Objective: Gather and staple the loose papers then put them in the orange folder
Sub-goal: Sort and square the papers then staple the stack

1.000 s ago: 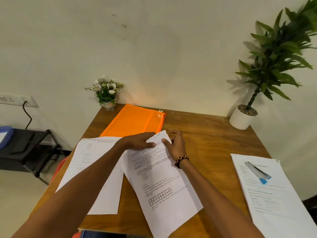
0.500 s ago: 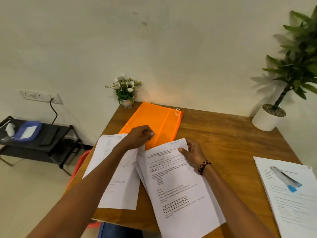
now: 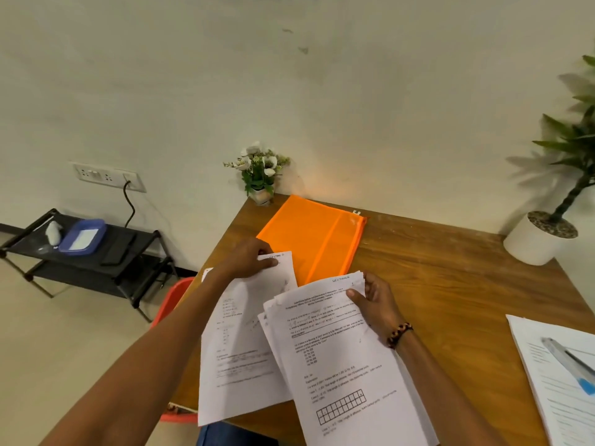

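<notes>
A small stack of printed papers [image 3: 341, 355] is gripped at its top right corner by the right hand [image 3: 376, 304], thumb on top and fingers curled beneath. Just to its left, 1 loose sheet [image 3: 241, 349] is pinched at its top edge by the left hand [image 3: 248, 257], and its right edge is overlapped by the stack. The orange folder [image 3: 314, 239] is seen lying flat on the wooden table [image 3: 450, 284] just beyond both hands, partly covered by the loose sheet's top corner. Well to the right of the right hand, another pile of papers [image 3: 547, 365] is found with a stapler [image 3: 570, 363] resting on it.
</notes>
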A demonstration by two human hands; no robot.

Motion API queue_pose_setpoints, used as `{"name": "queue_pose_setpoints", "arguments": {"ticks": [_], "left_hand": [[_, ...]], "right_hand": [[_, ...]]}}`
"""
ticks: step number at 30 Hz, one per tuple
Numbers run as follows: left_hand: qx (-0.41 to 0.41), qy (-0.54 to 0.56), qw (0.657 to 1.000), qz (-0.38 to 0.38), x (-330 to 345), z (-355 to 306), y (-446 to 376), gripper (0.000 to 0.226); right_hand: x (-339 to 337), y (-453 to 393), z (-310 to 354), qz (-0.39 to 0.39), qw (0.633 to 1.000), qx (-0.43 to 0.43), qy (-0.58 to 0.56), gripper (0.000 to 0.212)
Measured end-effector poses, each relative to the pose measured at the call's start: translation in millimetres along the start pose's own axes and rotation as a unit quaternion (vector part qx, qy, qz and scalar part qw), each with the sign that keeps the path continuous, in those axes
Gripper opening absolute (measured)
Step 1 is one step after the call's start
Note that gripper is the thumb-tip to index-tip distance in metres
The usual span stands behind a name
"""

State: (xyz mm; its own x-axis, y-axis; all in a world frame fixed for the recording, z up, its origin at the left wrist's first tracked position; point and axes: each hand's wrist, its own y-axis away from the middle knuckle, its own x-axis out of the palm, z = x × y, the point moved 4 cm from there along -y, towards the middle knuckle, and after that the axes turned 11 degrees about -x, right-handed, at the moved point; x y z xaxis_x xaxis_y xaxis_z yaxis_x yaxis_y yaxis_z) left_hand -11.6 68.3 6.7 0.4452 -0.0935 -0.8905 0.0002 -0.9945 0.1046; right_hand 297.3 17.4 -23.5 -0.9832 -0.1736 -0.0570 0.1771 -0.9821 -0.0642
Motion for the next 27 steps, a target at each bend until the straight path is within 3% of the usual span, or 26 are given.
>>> {"name": "queue_pose_setpoints", "arguments": {"ticks": [6,9,13,17,21,23,25,27], "left_hand": [[0.054,0.126,0.991,0.016,-14.2,-21.6,7.5,0.019],[0.078,0.181,0.979,0.048,-12.0,-42.6,6.0,0.023],[0.126,0.198,0.966,0.112,-1.5,-88.0,3.4,0.022],[0.165,0.183,0.965,0.089,0.2,-126.7,-2.8,0.04],[0.138,0.141,0.977,0.076,-4.3,-132.0,-9.8,0.046],[0.096,0.142,0.985,0.029,-16.1,-120.0,-10.4,0.041],[0.027,0.209,0.977,0.019,-23.8,-97.6,-7.9,0.043],[-0.02,0.329,0.941,0.075,-18.5,-78.8,1.0,0.048]], "right_hand": [[6.7,-0.8,11.0,0.006,1.0,-0.029,-0.006,0.024],[11.5,-9.3,18.4,0.003,0.998,-0.062,0.015,0.024],[18.0,-25.3,33.9,-0.004,0.988,-0.119,0.096,0.024],[12.1,-35.7,42.7,-0.048,0.979,-0.128,0.153,0.037],[-3.3,-37.0,43.6,-0.082,0.979,-0.118,0.148,0.044],[-13.9,-35.7,45.4,-0.097,0.979,-0.118,0.135,0.026],[-25.4,-33.2,47.9,-0.122,0.982,-0.103,0.101,0.018],[-37.0,-32.5,50.5,-0.15,0.985,-0.078,0.046,0.021]]}}
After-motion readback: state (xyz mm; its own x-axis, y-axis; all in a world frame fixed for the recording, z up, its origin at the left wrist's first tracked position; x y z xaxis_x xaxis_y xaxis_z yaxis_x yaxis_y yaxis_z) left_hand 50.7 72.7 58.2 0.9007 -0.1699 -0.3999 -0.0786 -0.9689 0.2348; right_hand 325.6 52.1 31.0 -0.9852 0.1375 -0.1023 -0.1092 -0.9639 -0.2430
